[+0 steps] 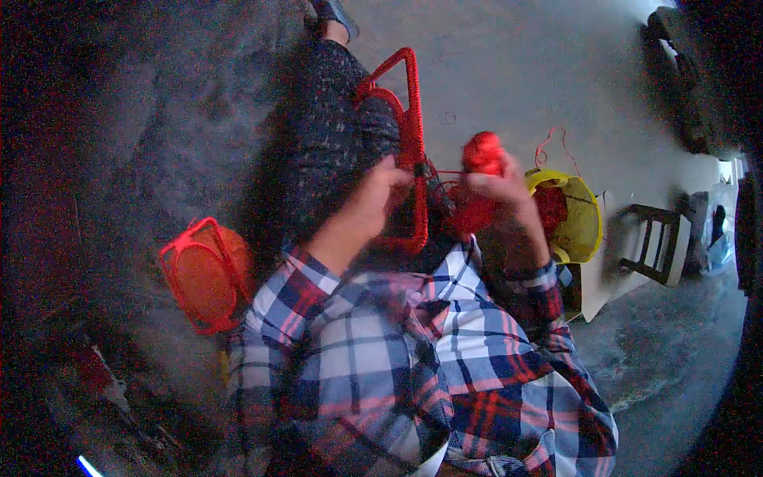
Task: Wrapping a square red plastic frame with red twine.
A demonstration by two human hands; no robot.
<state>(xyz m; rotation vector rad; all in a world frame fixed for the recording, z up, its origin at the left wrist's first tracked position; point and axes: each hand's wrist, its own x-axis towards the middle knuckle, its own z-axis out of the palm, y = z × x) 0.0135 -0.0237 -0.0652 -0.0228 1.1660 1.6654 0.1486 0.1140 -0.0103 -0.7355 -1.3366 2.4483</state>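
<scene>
Right hand (pixel 509 189) clasps the yarn (pixel 482 151), right of the frame (pixel 412 127) (long axis up the view). Left hand (pixel 380 191), nearer the frame: grip unclear.

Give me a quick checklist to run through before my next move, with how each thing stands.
1. Right hand holding the red ball: ok.
2. Left hand at the red frame: ok.
3. Left grip firm: cannot tell, the hand is blurred.
4. Yellow bucket within the right side of view: ok.
5. Loose strand all inside the bucket: not ok, a loop shows outside its rim.
6. Orange item apart from both hands: ok.
</scene>
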